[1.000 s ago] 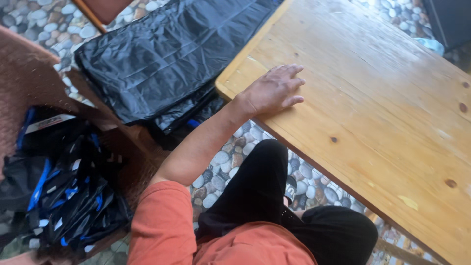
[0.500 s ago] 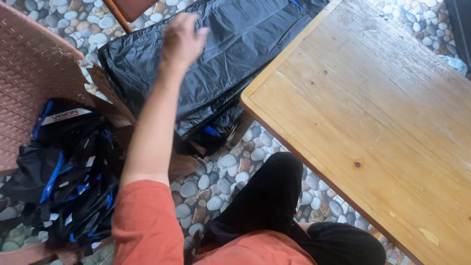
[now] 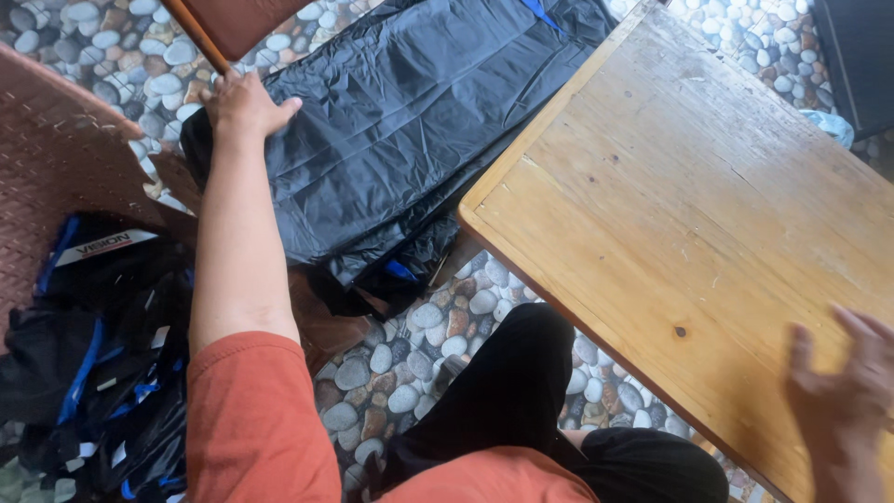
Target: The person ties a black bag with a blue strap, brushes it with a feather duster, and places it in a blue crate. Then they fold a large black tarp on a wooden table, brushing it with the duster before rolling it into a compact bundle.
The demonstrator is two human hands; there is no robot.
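On the pebble floor (image 3: 410, 363), a black plastic bag (image 3: 400, 140) lies spread between a brown chair (image 3: 65, 158) and the wooden counter (image 3: 708, 224). Left hand (image 3: 244, 104) rests flat on the bag's near corner, fingers together. Right hand (image 3: 843, 391) hovers blurred over the counter's edge, fingers spread, holding nothing.

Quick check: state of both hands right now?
Left hand: open, fingers resting on the edge of the black plastic bag, not clearly gripping it.
Right hand: open, fingers spread, blurred, holding nothing, over the wooden table.
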